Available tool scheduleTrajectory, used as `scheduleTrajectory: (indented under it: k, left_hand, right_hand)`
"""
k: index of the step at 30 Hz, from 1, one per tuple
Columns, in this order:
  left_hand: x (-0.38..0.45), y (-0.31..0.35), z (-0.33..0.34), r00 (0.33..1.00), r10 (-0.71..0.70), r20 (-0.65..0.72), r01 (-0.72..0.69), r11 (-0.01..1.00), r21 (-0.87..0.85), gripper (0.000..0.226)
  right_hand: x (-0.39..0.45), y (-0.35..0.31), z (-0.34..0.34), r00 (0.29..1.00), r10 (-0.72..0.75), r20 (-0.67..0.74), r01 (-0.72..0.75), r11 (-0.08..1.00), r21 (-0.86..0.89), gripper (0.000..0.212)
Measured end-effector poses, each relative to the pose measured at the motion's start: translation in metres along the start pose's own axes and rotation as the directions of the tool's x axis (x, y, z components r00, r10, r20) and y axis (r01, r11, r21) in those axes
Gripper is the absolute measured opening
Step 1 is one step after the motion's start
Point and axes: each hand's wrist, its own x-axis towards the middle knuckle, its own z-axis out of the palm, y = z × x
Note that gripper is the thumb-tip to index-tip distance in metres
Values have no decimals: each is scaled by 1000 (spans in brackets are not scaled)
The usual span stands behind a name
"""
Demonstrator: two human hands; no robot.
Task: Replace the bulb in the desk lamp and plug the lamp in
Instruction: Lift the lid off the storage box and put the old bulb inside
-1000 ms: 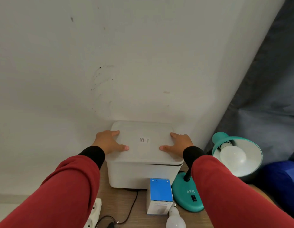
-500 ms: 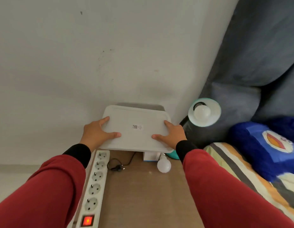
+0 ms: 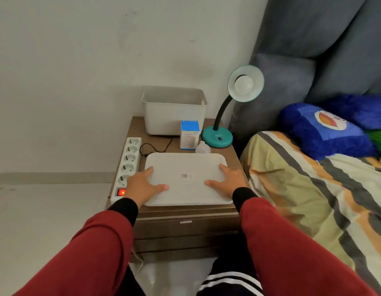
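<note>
A teal desk lamp (image 3: 217, 138) stands at the back right of the wooden nightstand (image 3: 185, 212), its shade turned toward me with a white bulb (image 3: 243, 83) in it. A loose white bulb (image 3: 202, 147) lies beside a blue and white bulb box (image 3: 189, 134). The lamp's black cord (image 3: 155, 148) curls near a white power strip (image 3: 127, 165) with its red switch lit. My left hand (image 3: 142, 186) and my right hand (image 3: 229, 181) grip the two sides of a white lid (image 3: 186, 178) at the nightstand's front.
An open white storage bin (image 3: 174, 113) sits at the back against the wall. A bed with a striped blanket (image 3: 313, 199) and blue pillows (image 3: 326, 129) lies to the right, under a grey headboard (image 3: 309, 50). White floor is at the left.
Both hands lifted the lid off the bin and brought it toward me, down to the nightstand's front. The bin now stands open, and the view has pulled back.
</note>
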Motion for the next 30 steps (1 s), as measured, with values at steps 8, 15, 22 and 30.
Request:
scheduleTrajectory:
  k: [8,15,22,30]
  left_hand:
    - [-13,-12,15,999,-13,51,7,992,124,86]
    - [-7,-17,21,997,-20,78,0,968,250,78]
    - [9,-5,18,985,-55,163,-25,892,452,66]
    - [42,17,6,969,-124,215,-22,818,574,62]
  right_hand:
    - [-6,13,18,992,24,127,-6,991,-137,81]
    - [5,11,21,990,-2,144,33,977,-211,72]
    - [18,9,21,989,-6,148,43,968,-249,67]
    - [38,-4,4,974,5,224,78,929,-360,57]
